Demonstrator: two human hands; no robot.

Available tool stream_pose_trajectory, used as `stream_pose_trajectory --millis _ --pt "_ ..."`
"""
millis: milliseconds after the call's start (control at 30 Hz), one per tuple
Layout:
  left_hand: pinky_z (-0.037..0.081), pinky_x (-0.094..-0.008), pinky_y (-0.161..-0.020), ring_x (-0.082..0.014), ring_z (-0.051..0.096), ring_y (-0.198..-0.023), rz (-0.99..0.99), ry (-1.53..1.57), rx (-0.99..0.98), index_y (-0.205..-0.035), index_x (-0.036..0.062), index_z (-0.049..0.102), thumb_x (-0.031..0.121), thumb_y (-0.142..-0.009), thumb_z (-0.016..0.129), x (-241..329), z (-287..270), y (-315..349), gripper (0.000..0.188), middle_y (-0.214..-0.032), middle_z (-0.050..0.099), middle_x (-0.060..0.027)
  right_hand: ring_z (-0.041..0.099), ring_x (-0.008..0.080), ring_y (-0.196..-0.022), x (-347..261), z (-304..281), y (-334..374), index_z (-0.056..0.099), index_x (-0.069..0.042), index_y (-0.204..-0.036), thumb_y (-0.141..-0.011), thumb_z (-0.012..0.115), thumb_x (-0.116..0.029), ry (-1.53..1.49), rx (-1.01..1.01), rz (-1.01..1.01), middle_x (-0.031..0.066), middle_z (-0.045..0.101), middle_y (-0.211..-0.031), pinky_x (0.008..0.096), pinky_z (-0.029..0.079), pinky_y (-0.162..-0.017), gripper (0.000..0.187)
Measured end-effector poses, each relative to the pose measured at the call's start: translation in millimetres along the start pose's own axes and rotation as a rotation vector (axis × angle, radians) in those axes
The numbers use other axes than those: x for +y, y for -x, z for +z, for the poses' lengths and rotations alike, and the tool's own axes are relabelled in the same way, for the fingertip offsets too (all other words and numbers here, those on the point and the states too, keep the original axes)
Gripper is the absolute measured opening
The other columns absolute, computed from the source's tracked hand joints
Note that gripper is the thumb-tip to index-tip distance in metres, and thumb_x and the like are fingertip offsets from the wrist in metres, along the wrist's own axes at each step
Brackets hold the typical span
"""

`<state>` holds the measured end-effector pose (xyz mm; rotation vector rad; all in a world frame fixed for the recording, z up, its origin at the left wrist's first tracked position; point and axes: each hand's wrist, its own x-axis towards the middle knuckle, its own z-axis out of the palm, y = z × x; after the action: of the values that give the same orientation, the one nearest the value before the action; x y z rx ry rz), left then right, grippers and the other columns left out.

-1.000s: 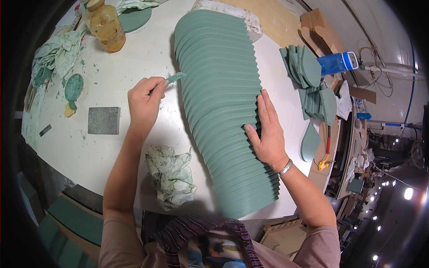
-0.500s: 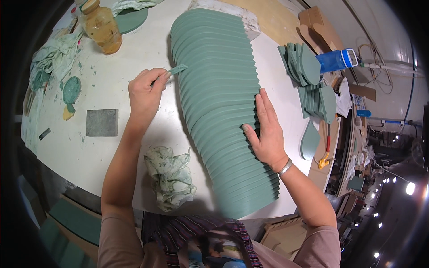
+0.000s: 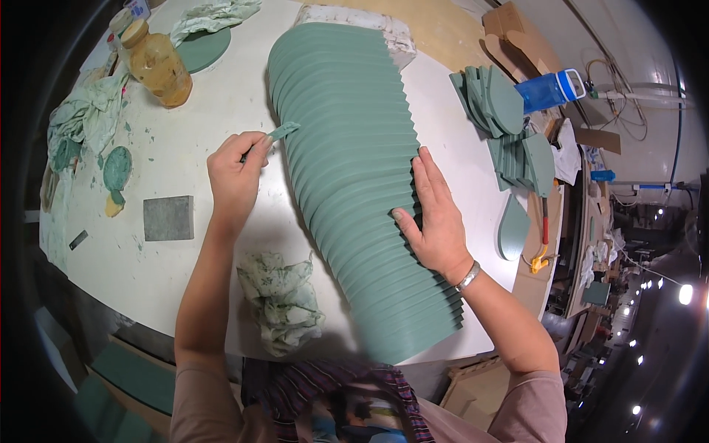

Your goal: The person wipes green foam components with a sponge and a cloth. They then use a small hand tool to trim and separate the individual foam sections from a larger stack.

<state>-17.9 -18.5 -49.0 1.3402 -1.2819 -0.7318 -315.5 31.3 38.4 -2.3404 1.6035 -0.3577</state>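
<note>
A long row of thin green rounded panels (image 3: 354,170) lies overlapped like fallen dominoes, running from the far side of the table to its near edge. My left hand (image 3: 238,173) is closed in a pinch on a narrow, flat, green-coated strip (image 3: 284,131). The strip's tip meets the left edge of the row; its exact kind I cannot make out. Against the row's jagged right side rests my right hand (image 3: 437,221), fingers stretched out, thumb apart. A crumpled, green-stained cloth (image 3: 281,303) lies between my left forearm and the row.
On the left are a grey rectangular block (image 3: 168,218), a green-smeared round dish (image 3: 118,168), rags (image 3: 92,111) and a jar of amber liquid (image 3: 159,66). A white block (image 3: 351,18) stands behind the row. Stacked green panels (image 3: 495,103) and a blue bottle (image 3: 546,92) are on the right.
The whole view has shifted slightly, so most things on the table appear a little lower. Both hands keep nearly the same places against the row, the strip still at its left edge.
</note>
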Motion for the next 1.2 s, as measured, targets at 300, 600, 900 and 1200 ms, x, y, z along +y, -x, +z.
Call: stream_pose_trajectory --millis 300,600,900,1200 --pt "0.043 -0.0228 -0.064 -0.0078 0.053 -0.070 -0.078 0.054 0.085 -0.101 -0.0039 0.068 0.008 -0.098 0.062 1.6 -33.8 14.6 0.013 -0.080 0.062 -0.0022 0.034 0.0408 -0.144 -2.2 2.7 0.6 0.030 0.005 -0.151 -0.088 0.069 -0.024 -0.012 -0.002 0.006 0.0257 0.028 -0.159 0.0421 0.035 -0.116 0.080" --pt "0.048 -0.0277 -0.076 -0.0133 0.061 -0.083 0.136 -0.485 0.384 -0.103 -0.0012 0.068 0.009 -0.095 0.063 -37.8 -157.3 13.1 0.014 -0.093 0.068 -0.0066 0.034 0.0390 -0.145 2.2 3.7 2.6 0.030 0.002 -0.153 -0.089 0.068 -0.022 0.013 0.030 -0.044 0.0223 0.028 -0.161 0.0418 0.036 -0.115 0.078" --pt "0.049 -0.0357 -0.085 -0.0276 0.063 -0.090 -0.124 -0.888 0.524 -0.105 0.0046 0.074 0.015 -0.093 0.064 -85.7 -270.0 7.2 0.019 -0.095 0.067 -0.0107 0.036 0.0373 -0.145 0.6 5.8 2.0 0.030 0.001 -0.153 -0.090 0.067 -0.020 0.027 0.033 -0.035 0.0187 0.027 -0.163 0.0409 0.039 -0.113 0.077" --pt "0.051 -0.0346 -0.088 -0.0250 0.066 -0.097 -0.092 -0.548 0.215 -0.116 0.0032 0.071 0.015 -0.092 0.065 -27.5 -197.4 18.1 0.027 -0.111 0.068 -0.0115 0.037 0.0376 -0.144 1.9 4.0 4.9 0.032 0.002 -0.152 -0.089 0.068 -0.023 0.034 0.045 -0.013 0.0199 0.028 -0.162 0.0406 0.041 -0.112 0.077"
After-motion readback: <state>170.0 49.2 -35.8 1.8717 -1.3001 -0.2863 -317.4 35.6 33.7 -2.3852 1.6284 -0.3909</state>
